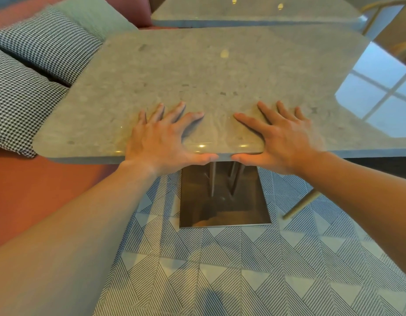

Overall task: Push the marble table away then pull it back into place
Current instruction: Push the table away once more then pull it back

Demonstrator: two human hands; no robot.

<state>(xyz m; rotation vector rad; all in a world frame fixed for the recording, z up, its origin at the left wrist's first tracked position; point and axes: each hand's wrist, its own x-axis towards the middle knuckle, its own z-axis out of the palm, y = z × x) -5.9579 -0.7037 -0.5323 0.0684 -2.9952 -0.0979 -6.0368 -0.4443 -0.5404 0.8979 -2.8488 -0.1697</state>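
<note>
Tiled floor (pixel 243 270); marble table (pixel 208 71) edge under left hand (pixel 158 140), right hand (pixel 286 142), fingers spread flat.

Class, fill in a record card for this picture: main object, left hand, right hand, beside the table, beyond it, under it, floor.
main object: marble table, glossy top reflecting a window
left hand: left hand flat on the top, fingers spread, thumb at the near edge
right hand: right hand likewise, thumb at the near edge
beside it: houndstooth cushions on a red bench, at the left
beyond it: second table
under it: metal base
floor: striped patterned tiles
</note>
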